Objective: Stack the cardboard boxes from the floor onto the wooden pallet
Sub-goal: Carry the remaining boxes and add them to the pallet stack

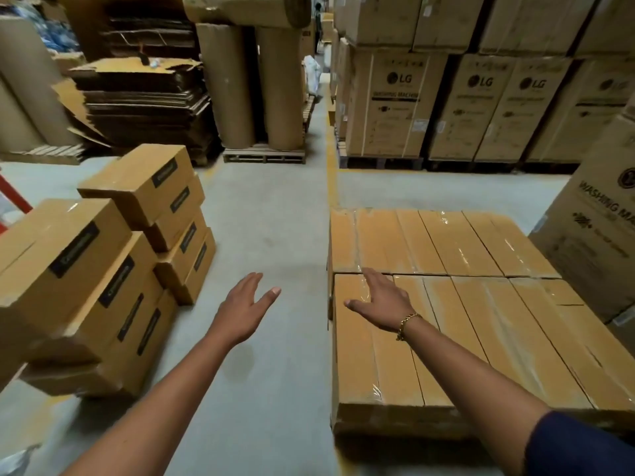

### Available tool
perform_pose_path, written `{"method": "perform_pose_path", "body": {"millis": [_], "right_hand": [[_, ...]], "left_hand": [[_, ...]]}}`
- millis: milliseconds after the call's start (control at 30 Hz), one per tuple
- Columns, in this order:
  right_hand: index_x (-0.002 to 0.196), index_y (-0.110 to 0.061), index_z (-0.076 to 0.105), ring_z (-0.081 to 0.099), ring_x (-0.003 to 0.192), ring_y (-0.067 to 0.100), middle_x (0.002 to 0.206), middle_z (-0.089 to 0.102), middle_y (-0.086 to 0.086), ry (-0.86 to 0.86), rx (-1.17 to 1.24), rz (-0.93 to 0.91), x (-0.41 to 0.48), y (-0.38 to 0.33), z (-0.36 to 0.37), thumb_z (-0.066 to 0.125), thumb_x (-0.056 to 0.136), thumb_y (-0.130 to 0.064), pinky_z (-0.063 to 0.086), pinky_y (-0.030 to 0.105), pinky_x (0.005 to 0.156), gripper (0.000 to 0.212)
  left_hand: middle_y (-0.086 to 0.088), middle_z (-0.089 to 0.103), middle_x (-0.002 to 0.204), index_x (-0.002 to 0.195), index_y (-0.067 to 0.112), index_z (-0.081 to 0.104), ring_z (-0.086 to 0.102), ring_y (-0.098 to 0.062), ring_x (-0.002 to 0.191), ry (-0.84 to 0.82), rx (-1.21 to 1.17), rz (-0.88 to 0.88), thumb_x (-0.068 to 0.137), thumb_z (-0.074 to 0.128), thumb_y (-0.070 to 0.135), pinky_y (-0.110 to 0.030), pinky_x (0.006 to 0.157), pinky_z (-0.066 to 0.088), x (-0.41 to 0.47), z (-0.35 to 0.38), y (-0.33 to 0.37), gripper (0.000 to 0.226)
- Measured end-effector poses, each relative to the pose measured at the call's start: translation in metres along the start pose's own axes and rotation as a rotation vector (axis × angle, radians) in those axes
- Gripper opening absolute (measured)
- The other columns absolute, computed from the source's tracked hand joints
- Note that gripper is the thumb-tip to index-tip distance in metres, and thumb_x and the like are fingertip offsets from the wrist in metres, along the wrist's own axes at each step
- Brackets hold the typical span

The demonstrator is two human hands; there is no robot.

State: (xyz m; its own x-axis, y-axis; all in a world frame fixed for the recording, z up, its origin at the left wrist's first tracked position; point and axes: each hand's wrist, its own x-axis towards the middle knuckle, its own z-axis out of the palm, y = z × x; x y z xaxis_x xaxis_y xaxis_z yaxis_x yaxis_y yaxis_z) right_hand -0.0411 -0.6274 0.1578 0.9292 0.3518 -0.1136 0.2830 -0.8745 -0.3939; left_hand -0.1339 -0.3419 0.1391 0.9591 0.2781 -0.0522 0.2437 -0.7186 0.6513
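Cardboard boxes (103,286) waiting to be moved sit in two leaning stacks on the floor (268,235) to the person's left, long sides running away from the camera, dark labels on their right-facing ends. Nearest of all, both forearms reach forward over the bare aisle. The left hand (245,310) hovers above the floor with fingers (252,281) spread wide and holding nothing, just right of the near stack and clearly the closer hand to it. The right hand (381,300), a gold bracelet (407,324) at its wrist, is also spread and empty, over the near-left corner of the loaded layer (464,321) on the right; whether it touches the top I cannot tell.

That layer holds long boxes laid side by side in two rows under clear film, their long axes running front to back. The wooden pallet beneath is hidden.

The next pick, by my reading, lies leftward, so the body must turn that way.

Farther off stand flattened cardboard sheets (144,97), upright paper rolls (247,87) and washing-machine cartons (481,104).
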Motion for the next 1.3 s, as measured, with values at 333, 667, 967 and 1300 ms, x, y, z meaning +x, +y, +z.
{"method": "perform_pose_path", "body": {"millis": [333, 667, 967, 1300], "right_hand": [[0.159, -0.024, 0.018, 0.022, 0.151, 0.017, 0.166, 0.019, -0.006, 0.015, 0.028, -0.102, 0.089, -0.148, 0.031, 0.056, 0.088, -0.066, 0.026, 0.044, 0.117, 0.091], [0.159, -0.024, 0.019, 0.02, 0.151, 0.017, 0.166, 0.019, -0.006, -0.093, 0.045, -0.282, 0.204, -0.28, 0.075, 0.057, 0.09, -0.064, 0.024, 0.045, 0.119, 0.088], [0.159, -0.023, 0.019, 0.023, 0.15, 0.02, 0.165, 0.021, -0.001, -0.289, 0.149, -0.415, 0.355, -0.384, 0.121, 0.062, 0.091, -0.056, 0.027, 0.046, 0.12, 0.087], [0.159, -0.024, 0.015, 0.028, 0.148, 0.025, 0.165, 0.019, 0.003, -0.598, 0.242, -0.534, 0.436, -0.521, 0.202, 0.064, 0.091, -0.052, 0.031, 0.04, 0.116, 0.088]], "left_hand": [[0.001, 0.024, 0.166, 0.159, 0.022, 0.03, 0.019, -0.017, 0.154, 0.071, 0.024, 0.019, 0.098, 0.04, 0.065, -0.039, 0.123, 0.018, 0.05, -0.12, -0.084, 0.075], [0.003, 0.024, 0.166, 0.158, 0.027, 0.03, 0.024, -0.02, 0.152, 0.172, -0.042, -0.145, 0.094, 0.036, 0.075, -0.05, 0.122, 0.025, 0.102, -0.204, -0.187, 0.08], [0.004, 0.022, 0.166, 0.158, 0.03, 0.028, 0.023, -0.023, 0.152, 0.285, -0.104, -0.336, 0.1, 0.04, 0.061, -0.052, 0.12, 0.028, 0.189, -0.278, -0.266, 0.067], [0.0, 0.031, 0.163, 0.156, 0.029, 0.033, 0.03, -0.026, 0.148, 0.431, -0.132, -0.587, 0.093, 0.037, 0.072, -0.053, 0.117, 0.032, 0.221, -0.349, -0.393, 0.076]]}}
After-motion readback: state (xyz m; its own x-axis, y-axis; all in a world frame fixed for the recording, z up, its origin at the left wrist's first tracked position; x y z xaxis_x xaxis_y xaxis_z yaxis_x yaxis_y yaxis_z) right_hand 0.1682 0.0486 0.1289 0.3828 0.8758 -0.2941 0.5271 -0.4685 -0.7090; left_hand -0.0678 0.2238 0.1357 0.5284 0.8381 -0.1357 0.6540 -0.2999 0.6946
